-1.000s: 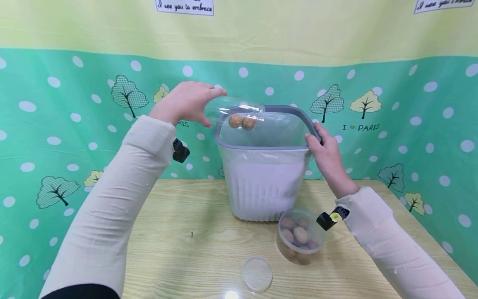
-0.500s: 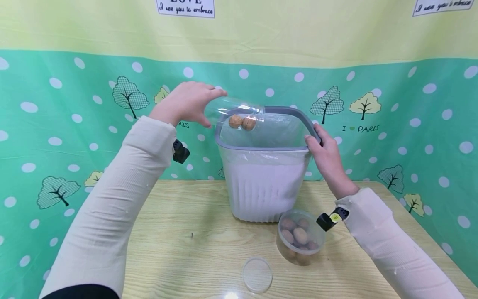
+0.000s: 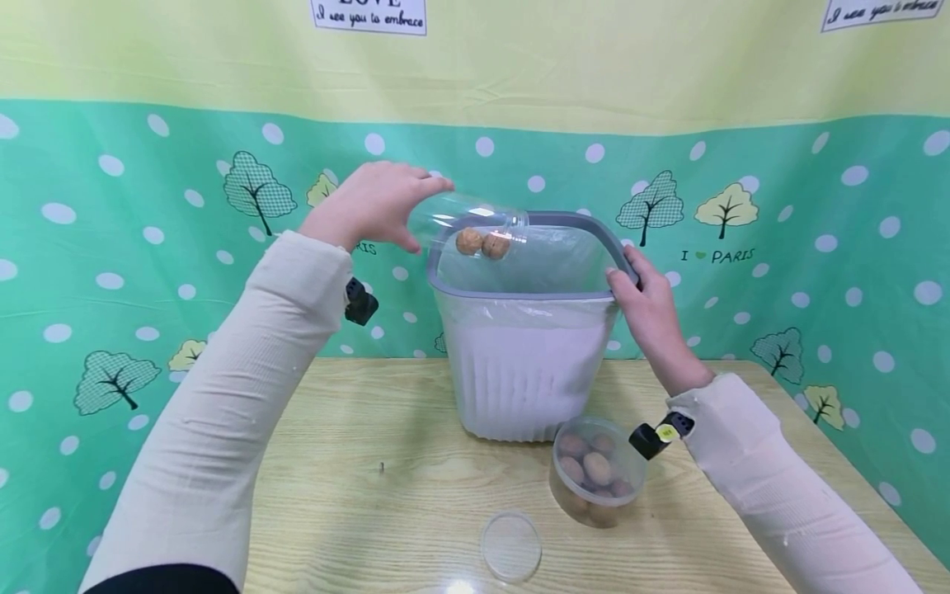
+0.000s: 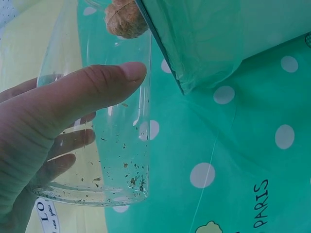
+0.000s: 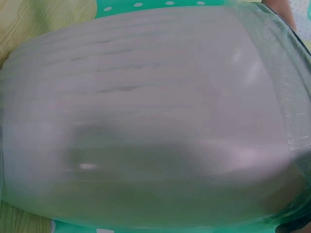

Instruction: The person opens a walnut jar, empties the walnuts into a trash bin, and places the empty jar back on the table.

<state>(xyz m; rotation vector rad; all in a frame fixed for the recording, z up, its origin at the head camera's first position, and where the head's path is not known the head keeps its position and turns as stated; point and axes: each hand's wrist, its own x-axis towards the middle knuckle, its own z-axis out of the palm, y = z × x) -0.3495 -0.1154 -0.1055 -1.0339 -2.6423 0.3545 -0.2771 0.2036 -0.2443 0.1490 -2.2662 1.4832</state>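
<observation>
My left hand holds a clear jar lying on its side, its mouth over the left part of the bin's opening. Two walnuts sit in the jar near the mouth. In the left wrist view, brown crumbs stick near the jar's base, and my thumb and fingers wrap its sides. With my right hand I grip the grey rim of a white bin, which is lined with a clear plastic bag. The right wrist view shows mostly the bin's side wall.
On the wooden table, a round plastic tub of several walnut-like brown balls stands before the bin's right side. A clear round lid lies nearer. A tiny dark bit lies left. A patterned green curtain hangs behind.
Almost nothing differs: the camera view tipped slightly, and the jar with its two walnuts shifted barely to the right. Both hands keep their hold.
</observation>
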